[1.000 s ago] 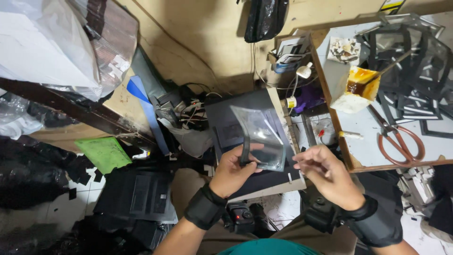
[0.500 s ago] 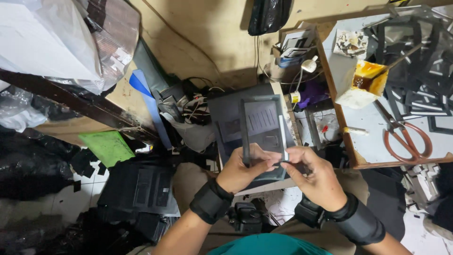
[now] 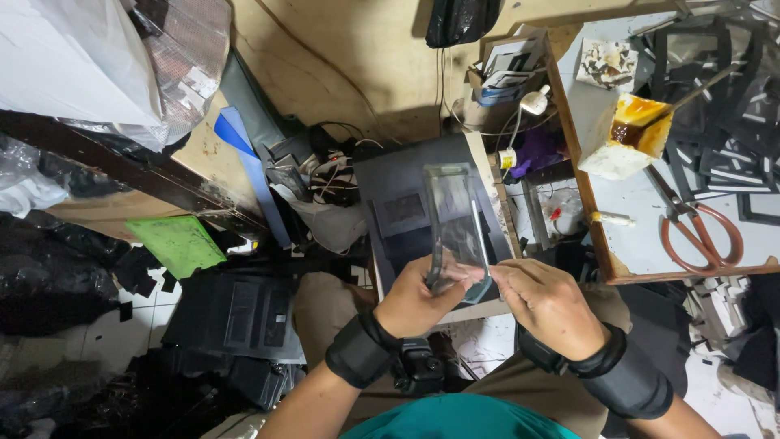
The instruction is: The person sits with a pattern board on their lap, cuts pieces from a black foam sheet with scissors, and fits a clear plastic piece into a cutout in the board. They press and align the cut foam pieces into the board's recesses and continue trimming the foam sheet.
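Both hands are on a clear plastic sleeve (image 3: 457,232), held up just over the dark grey board (image 3: 406,203) on the lap. Left hand (image 3: 418,294) pinches its lower left edge, and right hand (image 3: 546,302) has fingers pressed together on the lower right corner. Right of the board sits a work tray (image 3: 626,264) with orange-handled scissors (image 3: 699,232) and a glue pot (image 3: 626,134).

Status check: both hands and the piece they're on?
Left hand and right hand grip clear plastic cover at near end. Dark board beneath. Nothing blocking.
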